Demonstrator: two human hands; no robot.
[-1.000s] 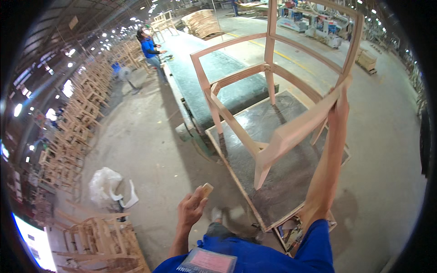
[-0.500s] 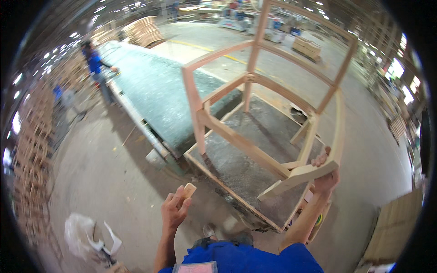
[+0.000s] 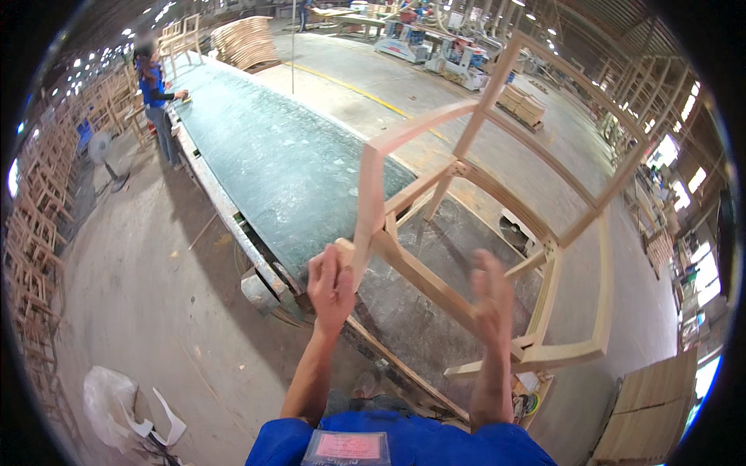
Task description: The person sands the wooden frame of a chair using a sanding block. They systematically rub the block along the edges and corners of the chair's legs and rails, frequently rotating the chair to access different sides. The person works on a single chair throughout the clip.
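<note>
A bare wooden armchair frame (image 3: 423,281) rests on the dark top of a low work platform (image 3: 396,311). My left hand (image 3: 330,291) is closed round a small pale wooden block (image 3: 344,250), right beside the chair's left front leg. Whether the block touches the leg, I cannot tell. In front of the seat rail is my right hand (image 3: 491,299), its fingers stretched upward and blurred by motion. Nothing shows in it, and it partly hides the rail.
A long table with a glossy greenish top (image 3: 272,163) adjoins the platform. Another person (image 3: 158,101) stands at its far left side. Chair frames (image 3: 39,256) are stacked along the left, near a fan (image 3: 101,147). White plastic (image 3: 113,408) lies on the floor; boards (image 3: 649,408) stand lower right.
My right hand has let go of the chair's right side and moved left, before the seat rail. My left hand has risen with the block to the left leg. The chair sits farther right in view.
</note>
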